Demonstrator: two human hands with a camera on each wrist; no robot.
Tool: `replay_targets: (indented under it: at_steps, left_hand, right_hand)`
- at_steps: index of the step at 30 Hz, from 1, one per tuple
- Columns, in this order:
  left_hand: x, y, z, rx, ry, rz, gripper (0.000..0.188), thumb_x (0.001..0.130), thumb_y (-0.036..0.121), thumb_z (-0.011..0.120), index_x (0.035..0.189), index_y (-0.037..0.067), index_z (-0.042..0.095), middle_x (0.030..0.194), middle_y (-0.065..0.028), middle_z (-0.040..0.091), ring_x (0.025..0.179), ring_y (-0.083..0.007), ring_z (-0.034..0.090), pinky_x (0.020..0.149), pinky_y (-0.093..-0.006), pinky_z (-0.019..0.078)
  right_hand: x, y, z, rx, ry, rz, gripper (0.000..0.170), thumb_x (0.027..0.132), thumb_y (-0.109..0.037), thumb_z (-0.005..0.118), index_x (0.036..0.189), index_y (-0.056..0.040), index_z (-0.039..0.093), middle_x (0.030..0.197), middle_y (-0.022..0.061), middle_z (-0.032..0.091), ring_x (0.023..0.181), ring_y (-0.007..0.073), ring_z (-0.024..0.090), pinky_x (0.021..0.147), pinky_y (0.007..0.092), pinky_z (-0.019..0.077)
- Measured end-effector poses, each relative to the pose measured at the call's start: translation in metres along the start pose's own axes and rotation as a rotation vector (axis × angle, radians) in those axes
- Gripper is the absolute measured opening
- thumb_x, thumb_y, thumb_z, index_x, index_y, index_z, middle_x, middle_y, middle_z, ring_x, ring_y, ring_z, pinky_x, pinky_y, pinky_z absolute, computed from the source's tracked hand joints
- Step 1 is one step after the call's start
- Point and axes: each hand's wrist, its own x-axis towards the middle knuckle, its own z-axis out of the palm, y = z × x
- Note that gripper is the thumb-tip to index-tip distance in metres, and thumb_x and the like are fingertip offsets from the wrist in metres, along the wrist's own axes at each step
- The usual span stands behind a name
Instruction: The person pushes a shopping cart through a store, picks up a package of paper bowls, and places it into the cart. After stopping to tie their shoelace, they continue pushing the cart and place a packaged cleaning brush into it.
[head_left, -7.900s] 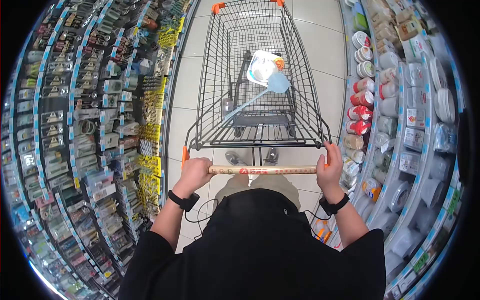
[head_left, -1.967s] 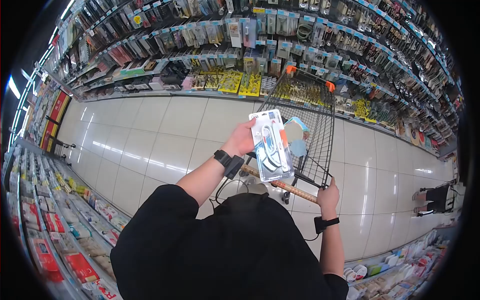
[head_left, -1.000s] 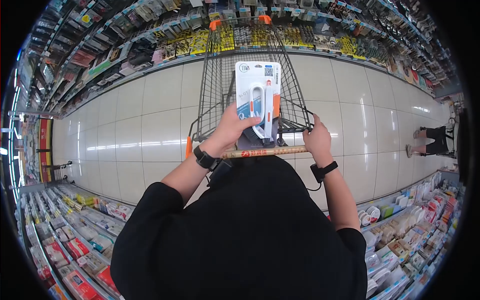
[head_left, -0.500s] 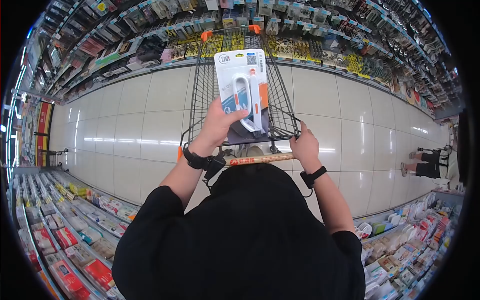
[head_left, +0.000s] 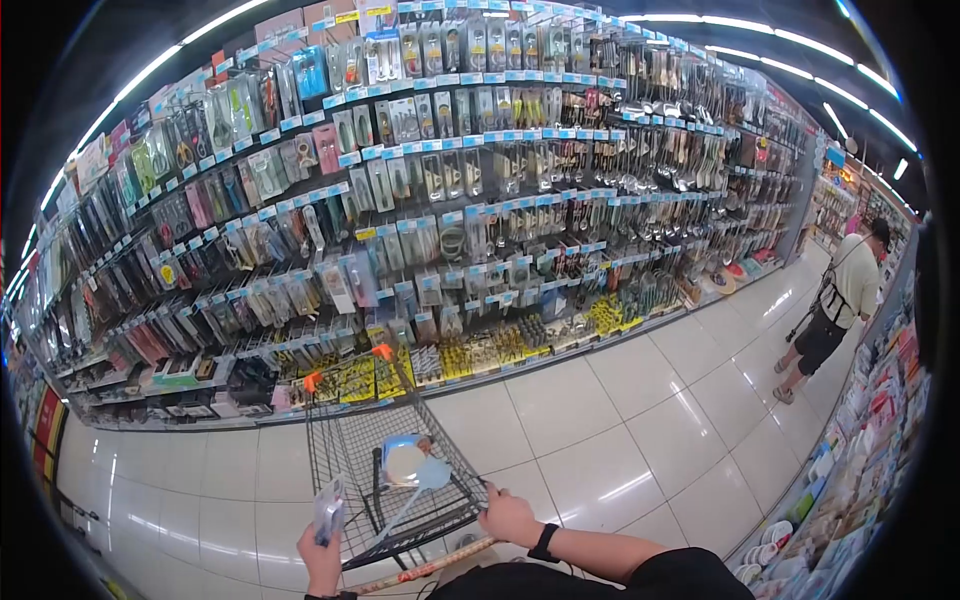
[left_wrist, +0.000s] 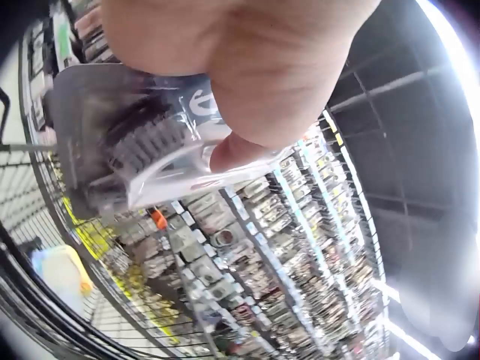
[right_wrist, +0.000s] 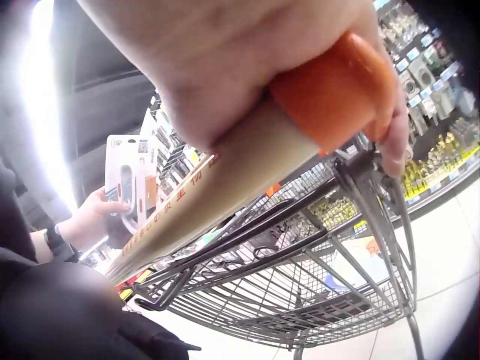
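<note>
My left hand holds a blister-packed scrubbing brush above the left rear of the shopping cart. In the left wrist view, the thumb presses on the clear plastic over the brush's white looped handle, and the dark bristles show through. The right wrist view shows the pack upright, its printed front visible. My right hand grips the right end of the cart's handle bar, around the orange end piece. Part of this grip is hidden by the hand itself.
In the cart lie a round white item in a blue-edged pack and a light blue long-handled item. Ahead stands a tall shelf wall hung with packaged utensils. Another person stands in the aisle at right, near more shelves.
Earlier both hands held the cart handle; then the left hand held up the brush pack, front facing the head camera. Now the pack looks nearly edge-on, and the head view has lifted toward the shelves.
</note>
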Motion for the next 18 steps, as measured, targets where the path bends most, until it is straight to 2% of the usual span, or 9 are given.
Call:
replay_targets:
  at_steps: [2,4,5,6,7,11,12,13,18]
  left_hand:
    - [-0.008,-0.018,-0.007,0.151,0.005,-0.011,0.028,0.076,0.0,0.07,0.103,-0.001,0.065,0.091,-0.0123,0.069,0.081,-0.0228,0.065,0.077,-0.0363,0.0502]
    - [-0.014,-0.035,-0.007,0.376,0.102,0.342,0.03,0.074,-0.004,0.066,0.102,0.003,0.065,0.096,-0.0127,0.067,0.09,-0.0293,0.061,0.085,-0.0411,0.045]
    - [-0.014,-0.051,-0.011,0.373,0.106,0.337,0.03,0.074,-0.004,0.066,0.102,0.003,0.065,0.096,-0.0127,0.067,0.09,-0.0293,0.061,0.085,-0.0411,0.045]
    - [-0.014,-0.067,-0.016,0.423,0.013,0.295,0.033,0.08,0.021,0.066,0.106,0.002,0.067,0.101,-0.0203,0.067,0.096,-0.0353,0.06,0.088,-0.0437,0.0449]
    - [-0.017,-0.082,-0.02,0.472,-0.082,0.252,0.052,0.086,0.047,0.066,0.111,0.001,0.069,0.106,-0.028,0.067,0.102,-0.0414,0.06,0.09,-0.0462,0.0447]
    - [-0.034,-0.082,-0.024,0.557,-0.131,0.225,0.052,0.088,0.047,0.067,0.119,0.005,0.067,0.123,-0.023,0.064,0.122,-0.0321,0.054,0.105,-0.0433,0.0375]
    - [-0.032,-0.054,-0.02,0.573,-0.064,0.344,0.035,0.08,0.021,0.065,0.111,0.006,0.065,0.112,-0.0162,0.065,0.11,-0.0319,0.055,0.097,-0.0436,0.0385]
    - [-0.033,-0.039,-0.02,0.588,0.004,0.462,0.033,0.071,-0.006,0.063,0.102,0.006,0.064,0.101,-0.0093,0.067,0.097,-0.0317,0.057,0.09,-0.044,0.0395]
    - [-0.029,-0.053,-0.029,0.617,0.019,0.397,0.037,0.069,-0.006,0.06,0.104,0.007,0.063,0.1,-0.0089,0.067,0.094,-0.0315,0.058,0.087,-0.0441,0.04]
  right_hand:
    - [0.005,-0.008,0.002,-0.005,-0.012,-0.014,0.072,0.085,-0.035,0.057,0.142,0.0042,0.037,0.105,0.0278,0.063,0.085,0.0416,0.068,0.075,0.0484,0.0563]
    - [0.013,-0.016,0.004,-0.007,-0.02,-0.035,0.073,0.085,-0.035,0.057,0.142,0.005,0.038,0.104,0.0279,0.063,0.085,0.0414,0.068,0.075,0.0482,0.0563]
    - [0.016,-0.019,0.006,-0.006,-0.027,-0.052,0.073,0.085,-0.035,0.058,0.142,0.0058,0.038,0.104,0.0282,0.063,0.084,0.0412,0.068,0.075,0.0482,0.0563]
    - [0.018,-0.022,0.007,-0.003,-0.036,-0.067,0.073,0.085,-0.035,0.058,0.141,0.0066,0.039,0.103,0.0284,0.063,0.084,0.041,0.068,0.074,0.0483,0.0563]
    - [0.021,-0.024,0.009,0.001,-0.028,-0.097,0.073,0.085,-0.035,0.058,0.141,0.0075,0.038,0.103,0.0283,0.063,0.083,0.0408,0.068,0.074,0.0486,0.0563]
    - [0.034,-0.037,0.014,-0.012,-0.063,-0.124,0.072,0.086,-0.035,0.058,0.141,0.0072,0.038,0.102,0.0282,0.063,0.082,0.0406,0.068,0.073,0.0489,0.0562]
    - [0.039,-0.04,0.016,-0.002,-0.041,-0.139,0.069,0.085,-0.033,0.059,0.139,0.0058,0.039,0.101,0.0276,0.063,0.082,0.0412,0.068,0.071,0.049,0.0563]
    - [0.042,-0.043,0.019,0.008,-0.019,-0.154,0.066,0.085,-0.031,0.06,0.136,0.0043,0.04,0.099,0.0271,0.064,0.081,0.0419,0.067,0.069,0.0491,0.0563]
    - [0.061,-0.064,0.022,0.02,-0.043,-0.169,0.062,0.086,-0.03,0.059,0.135,0.0019,0.041,0.101,0.0284,0.063,0.084,0.0434,0.067,0.073,0.0508,0.0554]
